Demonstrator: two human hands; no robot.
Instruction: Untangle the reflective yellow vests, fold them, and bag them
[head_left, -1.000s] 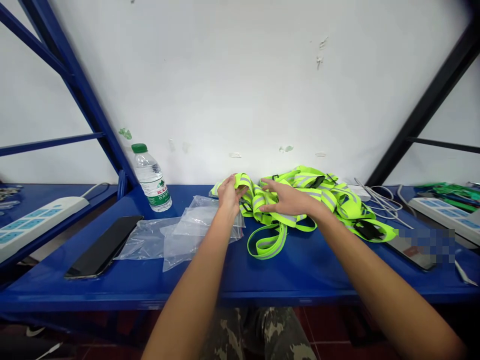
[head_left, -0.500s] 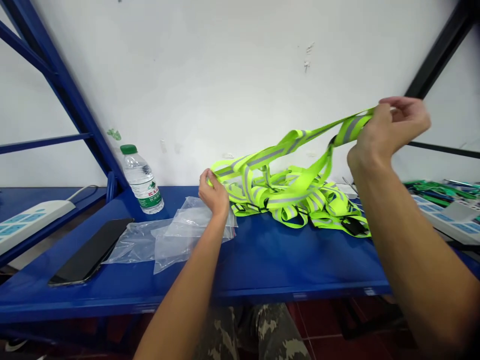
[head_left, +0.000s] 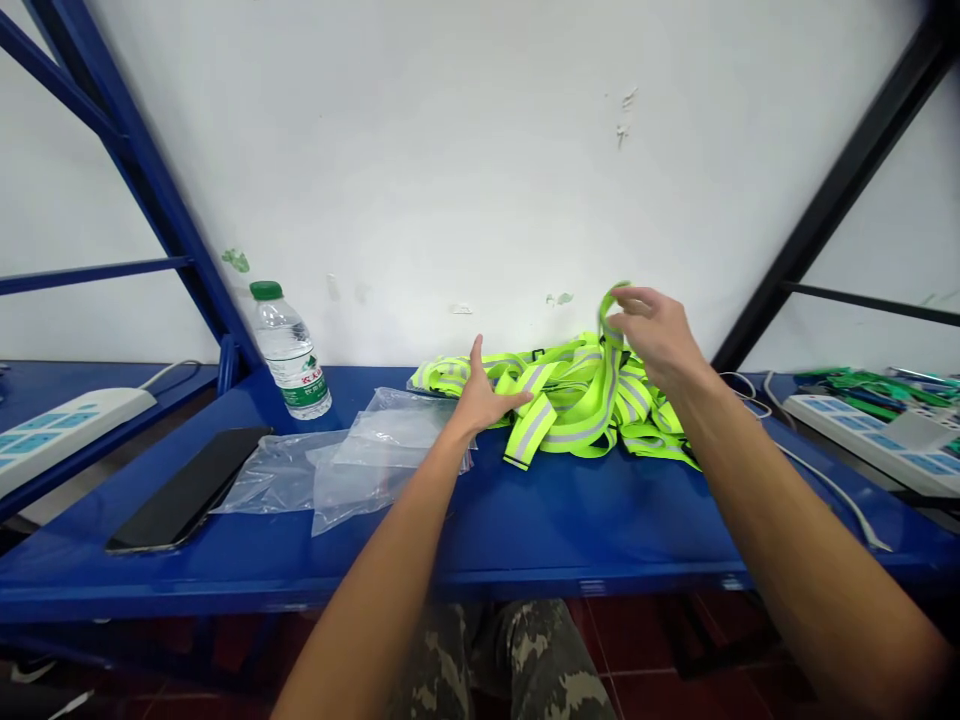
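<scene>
A tangled heap of neon-yellow reflective straps (head_left: pixel 577 400) with grey stripes lies on the blue table against the wall. My right hand (head_left: pixel 651 325) is above the heap, its fingers closed on one reflective strap (head_left: pixel 611 345) that hangs down into the pile. At the heap's left side, my left hand (head_left: pixel 484 398) has its thumb and fingers spread apart and grips nothing. Just left of that hand, several clear plastic bags (head_left: pixel 367 455) lie flat and overlapping, partly behind my left forearm.
A water bottle (head_left: pixel 292 355) with a green cap stands at the back left, near a black phone (head_left: pixel 191 488). White power strips (head_left: pixel 75 430) lie at both sides. A white cable (head_left: pixel 832 490) and green-handled items (head_left: pixel 862 390) are on the right. Blue rack posts slant up at left.
My right hand has come down and left, lowering the stretched straps onto the heap. My left hand has let go of the straps and opened.
</scene>
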